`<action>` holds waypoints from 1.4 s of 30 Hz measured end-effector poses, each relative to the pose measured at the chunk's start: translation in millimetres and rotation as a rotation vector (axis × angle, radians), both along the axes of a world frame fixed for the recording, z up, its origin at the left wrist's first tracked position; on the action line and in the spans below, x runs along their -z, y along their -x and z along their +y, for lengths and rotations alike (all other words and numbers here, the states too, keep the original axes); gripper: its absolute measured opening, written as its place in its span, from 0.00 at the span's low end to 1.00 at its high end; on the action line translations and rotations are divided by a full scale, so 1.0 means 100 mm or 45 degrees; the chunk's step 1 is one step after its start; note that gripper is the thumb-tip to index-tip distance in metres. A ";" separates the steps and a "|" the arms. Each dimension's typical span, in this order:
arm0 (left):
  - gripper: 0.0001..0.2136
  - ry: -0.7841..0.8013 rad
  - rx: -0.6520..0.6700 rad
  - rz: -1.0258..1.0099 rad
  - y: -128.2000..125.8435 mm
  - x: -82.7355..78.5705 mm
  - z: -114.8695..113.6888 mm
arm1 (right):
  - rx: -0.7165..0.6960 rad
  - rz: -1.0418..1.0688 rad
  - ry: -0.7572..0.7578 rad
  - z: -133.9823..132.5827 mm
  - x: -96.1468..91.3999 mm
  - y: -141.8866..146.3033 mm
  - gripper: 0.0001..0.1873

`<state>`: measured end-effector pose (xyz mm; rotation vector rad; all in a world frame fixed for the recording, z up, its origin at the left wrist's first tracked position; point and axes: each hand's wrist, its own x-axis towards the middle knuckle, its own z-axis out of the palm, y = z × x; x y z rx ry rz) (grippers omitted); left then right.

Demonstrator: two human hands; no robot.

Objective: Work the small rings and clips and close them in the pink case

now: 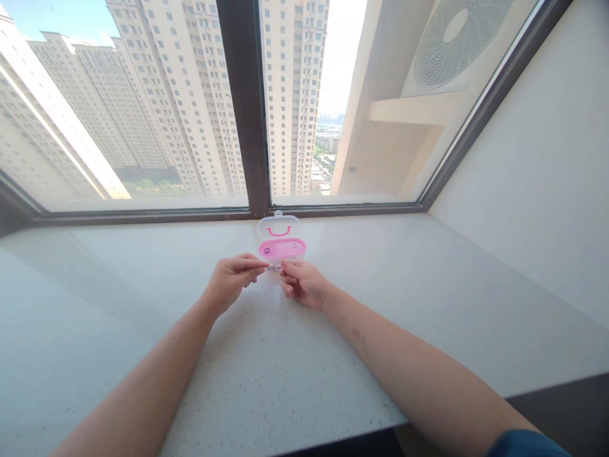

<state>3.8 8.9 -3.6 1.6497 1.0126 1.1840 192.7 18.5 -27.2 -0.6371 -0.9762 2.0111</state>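
A small pink case with a clear lid standing open sits on the pale stone sill near the window. Both my hands meet just in front of it. My left hand has its fingers pinched together, tips pointing right. My right hand is curled, its fingertips touching those of the left. Between the fingertips is a tiny clear thing that I cannot make out.
A dark window frame runs behind the case, with tower blocks outside. A white wall rises on the right. The sill's front edge is close to my body.
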 end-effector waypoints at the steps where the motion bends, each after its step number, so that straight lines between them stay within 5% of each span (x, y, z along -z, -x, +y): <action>1: 0.06 0.002 -0.003 0.001 0.00 0.01 0.00 | -0.007 0.004 -0.005 0.00 0.00 0.00 0.18; 31: 0.09 0.204 0.038 -0.079 -0.02 -0.05 -0.02 | 0.027 -0.058 -0.067 0.00 0.00 0.01 0.10; 42: 0.11 0.487 0.006 -0.215 -0.02 -0.05 -0.02 | 0.047 -0.091 -0.061 0.03 0.04 -0.01 0.13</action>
